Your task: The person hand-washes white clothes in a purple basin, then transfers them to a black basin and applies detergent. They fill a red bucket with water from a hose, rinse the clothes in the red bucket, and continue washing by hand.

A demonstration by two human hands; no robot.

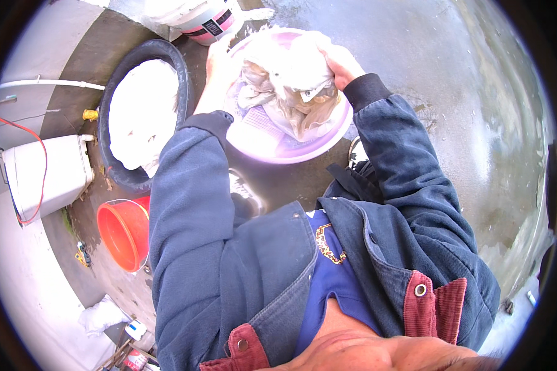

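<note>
A light purple plastic basin (283, 155) with a ribbed washboard section (259, 124) in its floor is in front of me. It holds a heap of wet white cloth (301, 109), brownish in the folds. My left hand (219, 62) grips the basin's left rim, its fingertips washed out by glare. Around the right side of the heap curls my right hand (341, 64), closed on the cloth, with its fingers partly lost in the bright light. Splashes show at the basin's far rim.
Left of the basin, a black rubber tub (184, 88) holds white cloth (144, 111). A white bucket (209, 23) stands beyond it. Nearer are an orange-red bucket (118, 236) and a white bin (51, 171) with a red hose (44, 153). Wet concrete floor (450, 125) extends right.
</note>
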